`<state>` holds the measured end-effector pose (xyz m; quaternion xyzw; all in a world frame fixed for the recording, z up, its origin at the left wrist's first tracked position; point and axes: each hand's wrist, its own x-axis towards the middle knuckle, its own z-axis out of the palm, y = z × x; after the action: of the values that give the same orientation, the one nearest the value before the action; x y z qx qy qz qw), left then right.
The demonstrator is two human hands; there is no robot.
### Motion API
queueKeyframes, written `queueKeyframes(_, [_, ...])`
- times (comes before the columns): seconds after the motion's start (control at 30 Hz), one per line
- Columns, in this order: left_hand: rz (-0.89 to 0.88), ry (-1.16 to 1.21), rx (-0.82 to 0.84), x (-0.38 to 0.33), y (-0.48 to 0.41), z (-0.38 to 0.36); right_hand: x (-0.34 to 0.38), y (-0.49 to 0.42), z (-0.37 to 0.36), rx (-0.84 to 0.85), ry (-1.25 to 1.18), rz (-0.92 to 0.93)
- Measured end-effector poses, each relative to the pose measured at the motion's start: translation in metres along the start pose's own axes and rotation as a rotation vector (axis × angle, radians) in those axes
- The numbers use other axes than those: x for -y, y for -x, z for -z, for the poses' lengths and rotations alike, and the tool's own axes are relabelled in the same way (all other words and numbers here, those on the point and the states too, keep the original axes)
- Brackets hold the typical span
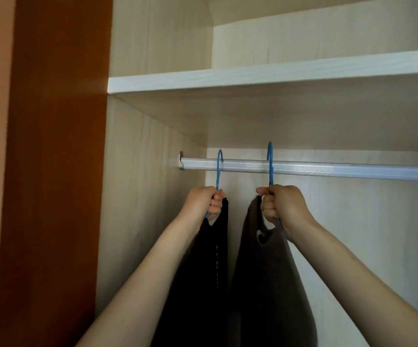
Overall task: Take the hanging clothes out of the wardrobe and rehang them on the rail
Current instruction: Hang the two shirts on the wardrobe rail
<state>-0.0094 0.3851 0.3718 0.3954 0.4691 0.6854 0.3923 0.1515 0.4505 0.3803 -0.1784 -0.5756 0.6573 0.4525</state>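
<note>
— What's over on the left?

— The brown wardrobe side panel, then the pale inner wall where the ribbed metal rail is bracketed. A white shelf runs above it.

— And the clothes?

— First a blue hanger, its hook looped over the rail close to the bracket. The left grip is clenched round the hanger's neck just under the rail, and a black garment hangs straight down from that fist.

— To the right of that?

— A second blue hanger, near the first but not touching. Its hook rises higher above the rail; I can't tell whether it rests on it. The right grip is closed tightly on its neck, with a grey-brown garment hanging below.

— Any room to move?

— There's a gap between the hooks and the shelf's underside, and bare rail runs off to the right.
</note>
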Motion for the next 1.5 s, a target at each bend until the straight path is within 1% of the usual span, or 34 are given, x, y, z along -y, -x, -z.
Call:
queueKeyframes(0.03, [-0.006,-0.022,-0.08,-0.001,-0.002,0.001,-0.002,-0.002,-0.003,0.0,-0.018,0.0])
queueKeyframes(0.07, [-0.014,0.013,-0.159,-0.004,-0.002,0.001,-0.004,-0.003,-0.007,0.001,-0.032,0.0])
queueKeyframes(0.1, [-0.042,-0.001,-0.193,-0.006,0.0,-0.001,-0.006,-0.005,-0.01,-0.001,-0.042,0.001])
queueKeyframes(0.17, [-0.07,-0.039,-0.201,-0.005,-0.001,-0.001,-0.01,-0.008,-0.017,-0.005,-0.058,0.007])
queueKeyframes(0.4, [-0.054,-0.012,-0.257,-0.018,-0.011,0.011,-0.026,-0.021,-0.035,-0.012,-0.091,-0.035])
queueKeyframes(0.57, [-0.031,-0.059,-0.302,-0.006,-0.011,0.018,-0.039,-0.023,-0.045,-0.022,-0.077,-0.043])
queueKeyframes(0.7, [0.026,-0.028,-0.294,-0.005,-0.013,0.026,-0.045,-0.025,-0.045,-0.042,-0.042,-0.056])
queueKeyframes(0.83, [-0.041,-0.11,-0.341,-0.003,-0.012,0.038,-0.046,-0.028,-0.045,-0.054,-0.023,-0.054])
queueKeyframes(0.9, [0.013,-0.04,-0.346,-0.006,-0.012,0.039,-0.048,-0.031,-0.047,-0.056,-0.007,-0.043])
queueKeyframes(0.97, [0.023,-0.037,-0.351,-0.009,-0.013,0.039,-0.051,-0.034,-0.046,-0.056,0.004,-0.023])
queueKeyframes(1.13, [-0.052,-0.145,-0.422,-0.005,-0.006,0.034,-0.056,-0.041,-0.039,-0.046,0.098,0.027])
queueKeyframes(1.33, [-0.037,-0.248,-0.398,-0.004,-0.007,0.026,-0.058,-0.042,-0.048,-0.066,0.122,0.054])
queueKeyframes(1.5, [-0.213,-0.436,-0.513,0.005,0.002,0.031,-0.05,-0.037,-0.039,-0.089,0.268,0.019])
